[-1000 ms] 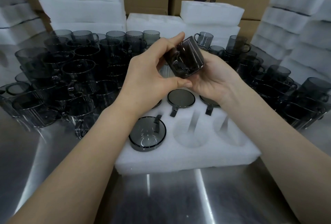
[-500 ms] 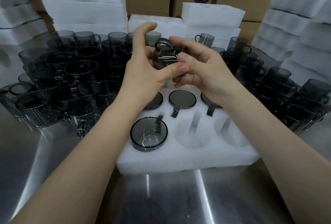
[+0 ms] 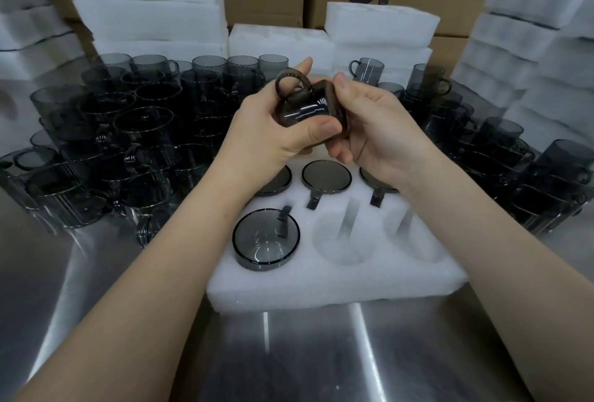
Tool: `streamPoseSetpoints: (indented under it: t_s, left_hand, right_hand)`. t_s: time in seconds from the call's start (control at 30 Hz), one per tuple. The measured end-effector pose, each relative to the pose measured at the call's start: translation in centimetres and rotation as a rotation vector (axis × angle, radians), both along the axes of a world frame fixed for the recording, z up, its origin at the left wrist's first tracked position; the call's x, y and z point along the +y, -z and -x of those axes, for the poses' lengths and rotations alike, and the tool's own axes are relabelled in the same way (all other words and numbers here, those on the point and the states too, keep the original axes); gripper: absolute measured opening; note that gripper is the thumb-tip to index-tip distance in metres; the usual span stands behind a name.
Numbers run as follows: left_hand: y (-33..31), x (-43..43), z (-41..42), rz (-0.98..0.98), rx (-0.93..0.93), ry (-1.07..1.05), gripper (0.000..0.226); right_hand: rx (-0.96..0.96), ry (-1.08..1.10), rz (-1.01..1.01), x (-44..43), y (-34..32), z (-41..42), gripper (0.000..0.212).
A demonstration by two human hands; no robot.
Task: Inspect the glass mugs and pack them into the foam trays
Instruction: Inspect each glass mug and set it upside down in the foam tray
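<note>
the mug [image 3: 302, 110] is held in the air above the back row of the tray [image 3: 321, 292], handle up. both grips are curled round it: the left grip [image 3: 266, 135] with its thumb across the wall, the right grip [image 3: 379, 131] at the rim end. smooth glass could slip between fingers, and a drop would hit the packed mugs [image 3: 325, 175] just below or the steel table [image 3: 305, 353]. two front pockets [image 3: 342, 241] are free, and a handle off its slot would jam in the foam.

Foam tray [image 3: 337, 289] centre, perhaps four packed mugs [image 3: 266, 236] inside, loose mugs [image 3: 128, 131] flanking
</note>
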State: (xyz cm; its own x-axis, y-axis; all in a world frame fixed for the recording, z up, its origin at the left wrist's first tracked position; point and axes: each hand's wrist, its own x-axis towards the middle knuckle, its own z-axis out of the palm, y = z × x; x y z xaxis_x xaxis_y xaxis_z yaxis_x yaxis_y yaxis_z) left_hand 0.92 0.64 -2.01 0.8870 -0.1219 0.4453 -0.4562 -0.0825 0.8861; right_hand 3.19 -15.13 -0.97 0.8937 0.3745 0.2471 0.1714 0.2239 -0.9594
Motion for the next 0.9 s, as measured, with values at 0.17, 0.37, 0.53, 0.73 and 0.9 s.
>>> streamPoseSetpoints:
  t_s: [0.17, 0.37, 0.53, 0.73, 0.9]
  left_hand:
    - [-0.5, 0.0, 0.7, 0.105, 0.016, 0.001, 0.079]
    - [-0.5, 0.0, 0.8, 0.11, 0.046, -0.018, 0.052]
    - [-0.2, -0.3, 0.4, 0.014, 0.034, -0.018, 0.058]
    - [0.2, -0.5, 0.2, -0.181, -0.043, -0.112, 0.091]
    - [0.1, -0.3, 0.6, -0.282, -0.148, -0.211, 0.097]
  right_hand:
    - [0.09, -0.264, -0.103, -0.6, 0.0, 0.1, 0.032]
    - [0.024, -0.212, -0.048, -0.2, -0.2, 0.4, 0.05]
    - [-0.089, 0.003, 0.039, 0.3, 0.0, 0.3, 0.023]
    - [-0.108, 0.153, 0.118, 0.3, -0.3, 0.2, 0.04]
    - [-0.026, 0.063, 0.101, -0.1, -0.4, 0.1, 0.021]
